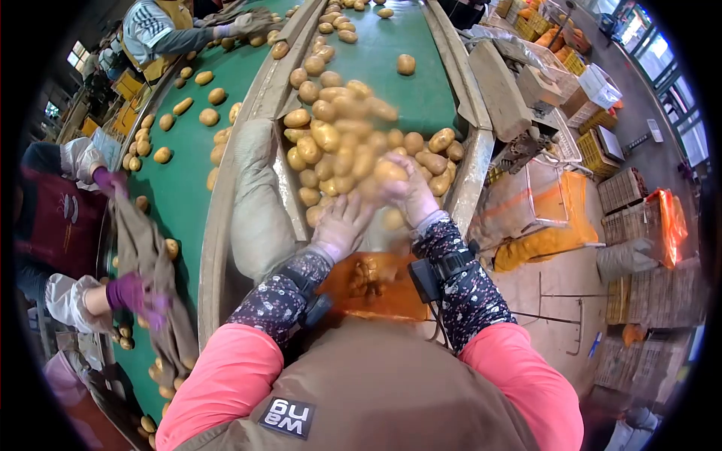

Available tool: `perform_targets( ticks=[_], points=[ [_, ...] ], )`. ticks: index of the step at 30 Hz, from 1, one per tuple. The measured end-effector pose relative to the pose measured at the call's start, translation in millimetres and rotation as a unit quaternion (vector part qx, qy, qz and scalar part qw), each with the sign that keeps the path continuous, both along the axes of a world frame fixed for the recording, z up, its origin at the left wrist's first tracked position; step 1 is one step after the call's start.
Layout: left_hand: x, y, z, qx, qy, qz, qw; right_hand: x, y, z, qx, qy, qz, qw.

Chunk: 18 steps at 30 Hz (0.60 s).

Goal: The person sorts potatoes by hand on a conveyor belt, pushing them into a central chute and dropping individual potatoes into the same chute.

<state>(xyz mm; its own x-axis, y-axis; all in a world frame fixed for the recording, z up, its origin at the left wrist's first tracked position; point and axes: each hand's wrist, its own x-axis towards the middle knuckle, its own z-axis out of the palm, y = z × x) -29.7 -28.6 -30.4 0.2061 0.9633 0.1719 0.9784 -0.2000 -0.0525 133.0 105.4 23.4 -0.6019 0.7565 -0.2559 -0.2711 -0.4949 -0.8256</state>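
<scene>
Potatoes (326, 137) lie piled at the near end of a green conveyor belt (376, 41), some of them blurred by motion. At the pile's near edge, my left hand (342, 225) rests with its fingers stretched out against the lowest potatoes. My right hand (414, 192) is just to the right of it, fingers curled around a potato (389, 171). Below both hands an orange sack (342, 289) hangs open with several potatoes inside; my forearms frame it on either side. A blurred potato (393, 219) shows between my hands, above the sack.
Wooden side boards (470, 161) edge the belt, with a grey padded bundle (259, 195) on the left one. A second green belt (180, 128) with scattered potatoes runs left, where co-workers' gloved hands (139, 297) handle a brown cloth. Crates (620, 188) and orange netting (534, 244) stand right.
</scene>
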Motion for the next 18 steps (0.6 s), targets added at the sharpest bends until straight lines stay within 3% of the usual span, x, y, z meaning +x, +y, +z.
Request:
perform_targets(
  ticks=[4,5,7,8,9,11,12,17,18],
  points=[
    [-3,-17,-12,0.032,0.009,-0.102,0.994,2,-12,2,-0.156,0.080,-0.027,0.984],
    [-2,-18,-12,0.044,-0.002,-0.099,0.994,0,-18,4,-0.191,0.053,-0.064,0.978],
    [0,-15,-8,0.067,-0.026,-0.092,0.993,3,-17,-18,-0.029,-0.019,-0.040,0.999],
    [2,-12,-7,0.078,-0.039,-0.087,0.992,6,-15,-30,-0.018,-0.036,-0.041,0.998],
    [10,-7,0,0.097,-0.052,0.005,0.994,8,-16,-33,-0.006,-0.054,-0.042,0.998],
    [18,9,21,0.027,-0.061,0.099,0.993,8,-21,-15,-0.120,-0.049,-0.072,0.989],
    [19,14,26,-0.008,-0.065,0.145,0.987,9,-22,-17,-0.104,-0.088,-0.072,0.988],
    [17,16,42,-0.127,-0.066,0.096,0.985,1,-20,-15,-0.002,-0.282,-0.051,0.958],
    [15,15,39,-0.103,-0.062,0.072,0.990,-1,-22,-5,0.099,-0.270,-0.074,0.955]
  ],
)
